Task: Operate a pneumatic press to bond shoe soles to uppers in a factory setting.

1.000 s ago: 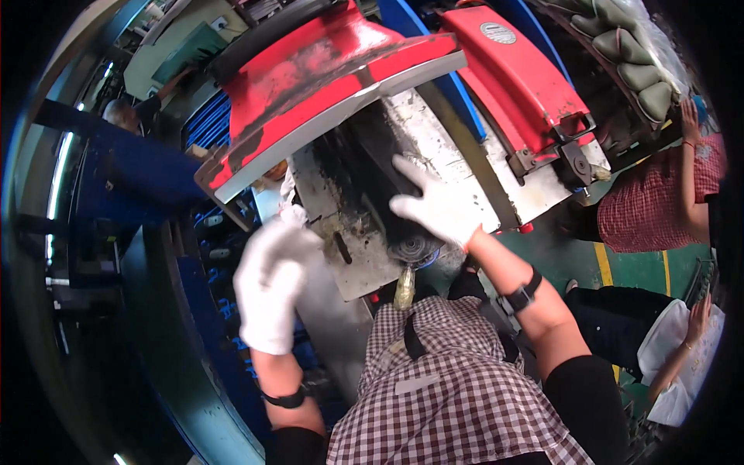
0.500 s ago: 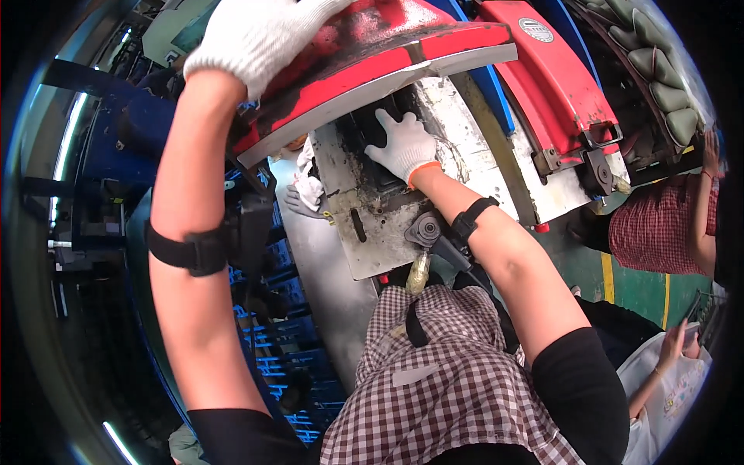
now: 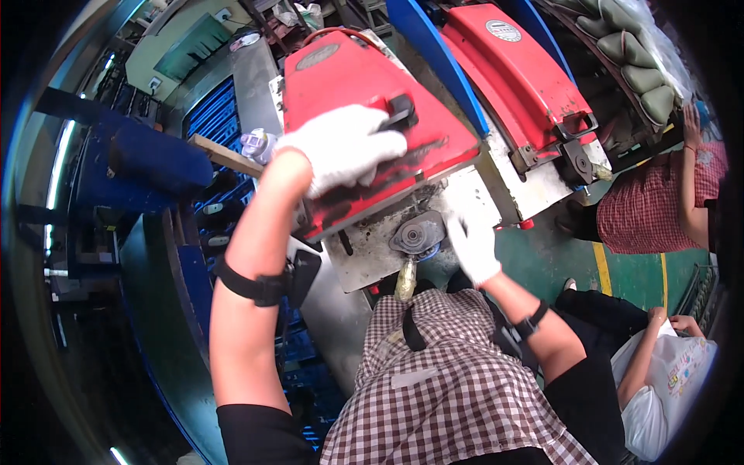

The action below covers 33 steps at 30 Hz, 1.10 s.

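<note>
Seen from above, a person in a checked shirt works at a machine with two red covers side by side, two white-gloved hands, and a black band on each wrist. The left hand (image 3: 343,149) lies palm-down on the nearer red cover (image 3: 364,116), fingers together and curled over its lower edge beside one small black handle (image 3: 401,111); it presses flat on the cover, and whether it grips the edge cannot be told. The second red cover (image 3: 518,74) sits to the right, well apart from both hands. Below the nearer cover lies a grimy grey metal plate (image 3: 372,248) carrying one round metal disc (image 3: 418,232). The right hand (image 3: 473,248) rests just right of that disc, fingers together and pointing up, touching or nearly touching its rim. One yellowish spindle (image 3: 405,280) hangs beneath the disc. At the right edge stand two other people, one in a red checked shirt (image 3: 651,213), one holding a white bag (image 3: 666,387).
</note>
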Motion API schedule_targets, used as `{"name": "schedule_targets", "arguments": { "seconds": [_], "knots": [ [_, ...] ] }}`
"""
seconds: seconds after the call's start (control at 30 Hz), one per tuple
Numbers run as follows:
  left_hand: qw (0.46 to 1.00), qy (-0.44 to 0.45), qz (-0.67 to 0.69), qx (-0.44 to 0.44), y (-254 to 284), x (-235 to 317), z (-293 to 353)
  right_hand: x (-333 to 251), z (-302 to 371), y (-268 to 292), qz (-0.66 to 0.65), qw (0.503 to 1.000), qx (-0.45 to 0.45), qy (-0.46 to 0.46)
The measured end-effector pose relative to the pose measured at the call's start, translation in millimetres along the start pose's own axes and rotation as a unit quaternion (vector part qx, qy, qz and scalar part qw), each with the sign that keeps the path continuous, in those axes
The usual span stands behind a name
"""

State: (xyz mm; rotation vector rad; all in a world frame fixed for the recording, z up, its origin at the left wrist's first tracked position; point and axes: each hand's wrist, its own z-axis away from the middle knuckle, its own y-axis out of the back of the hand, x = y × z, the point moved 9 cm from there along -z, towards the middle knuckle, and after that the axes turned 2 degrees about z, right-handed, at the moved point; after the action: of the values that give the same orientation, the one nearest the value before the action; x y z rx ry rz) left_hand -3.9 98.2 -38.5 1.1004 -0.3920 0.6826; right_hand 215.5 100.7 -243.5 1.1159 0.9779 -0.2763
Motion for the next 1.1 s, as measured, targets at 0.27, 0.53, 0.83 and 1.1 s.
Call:
{"name": "schedule_targets", "arguments": {
  "seconds": [0.27, 0.53, 0.83, 1.1],
  "knots": [
    [0.982, 0.003, -0.171, 0.082, -115, -49, -25, 27, 104, -88, -0.306, 0.811, -0.472, -0.157],
    [0.974, 0.001, -0.192, 0.117, -138, -50, -36, -8, 106, -136, -0.642, 0.541, -0.455, -0.296],
    [0.967, 0.024, -0.223, 0.12, -139, -59, -31, 60, 57, -27, -0.59, 0.652, -0.36, -0.311],
    [0.867, -0.057, 0.268, 0.417, -124, -67, -16, 90, -57, 254, 0.171, 0.949, 0.243, 0.102]
  ]
}}
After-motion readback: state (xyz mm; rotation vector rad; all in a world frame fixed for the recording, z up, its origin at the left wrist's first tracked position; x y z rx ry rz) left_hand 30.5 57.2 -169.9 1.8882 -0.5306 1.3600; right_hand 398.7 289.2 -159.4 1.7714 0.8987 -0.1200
